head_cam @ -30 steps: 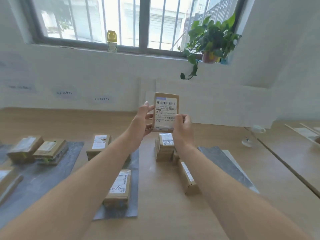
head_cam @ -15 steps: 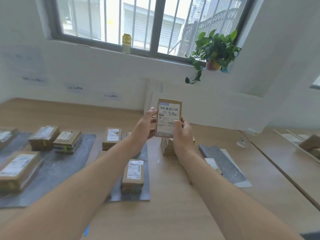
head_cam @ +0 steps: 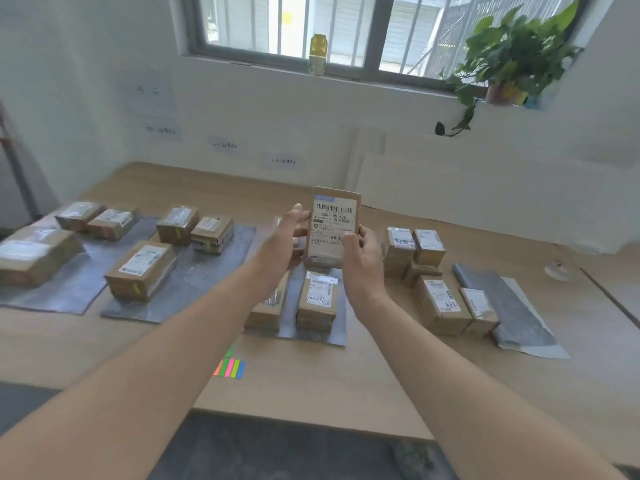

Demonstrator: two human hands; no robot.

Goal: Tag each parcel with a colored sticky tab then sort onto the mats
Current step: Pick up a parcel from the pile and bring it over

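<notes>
1. Currently I'm holding one parcel (head_cam: 334,226) upright in the air above the table (head_cam: 346,382), with the label facing me and the barcode at the top.
2. My left hand (head_cam: 285,237) is gripping the parcel's left edge. The thumb is lying along the front beside the label and the fingers are wrapping behind.
3. My right hand (head_cam: 362,252) is gripping the lower right corner. The thumb is pressing on the label's bottom edge and the fingers are curling round the back.
4. The sticky tabs (head_cam: 230,368) are lying flat on the table near its front edge, just right of my left forearm. They're sitting side by side as orange, pink, green, yellow-green and blue strips. One loose green tab (head_cam: 229,351) is lying just beyond them.
5. The far-left mat (head_cam: 69,292) is carrying three parcels.
6. The next mat (head_cam: 194,275) is also carrying three, and two of those are showing a green tab on the side.
7. The centre mat (head_cam: 320,336) is lying under my hands. It's carrying at least two parcels, one of them partly hidden by my left arm.
8. A stack of parcels (head_cam: 420,249) is sitting on bare table right of my right hand. Two more boxes (head_cam: 446,306) are lying nearer me, touching a folded grey mat (head_cam: 502,299).
9. A yellow bottle (head_cam: 318,51) and a potted plant (head_cam: 512,60) are standing on the window sill at the back.
</notes>
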